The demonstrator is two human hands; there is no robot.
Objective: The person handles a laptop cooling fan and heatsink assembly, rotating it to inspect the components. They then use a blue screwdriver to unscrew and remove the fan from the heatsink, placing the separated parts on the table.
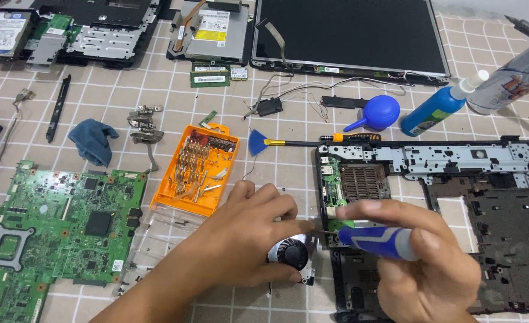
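My left hand (249, 233) rests over a small black cooling fan (291, 254) on the table and pinches the thin shaft of a screwdriver near its tip. My right hand (423, 263) grips the blue and white handle of that screwdriver (375, 239), which points left. Both hands hover at the left edge of an opened black laptop base (485, 197), next to a small green board (334, 185) and a copper heatsink grille (363, 182). The screwdriver tip is hidden behind my left fingers.
A green motherboard (61, 227) lies at the left, an orange bit case (199, 167) in the middle. A blue cloth (92, 140), metal hinges (144, 124), a blue brush (257, 143), a blue blower bulb (378, 112) and a blue bottle (438, 109) lie around. A screen panel (348, 36) sits at the back.
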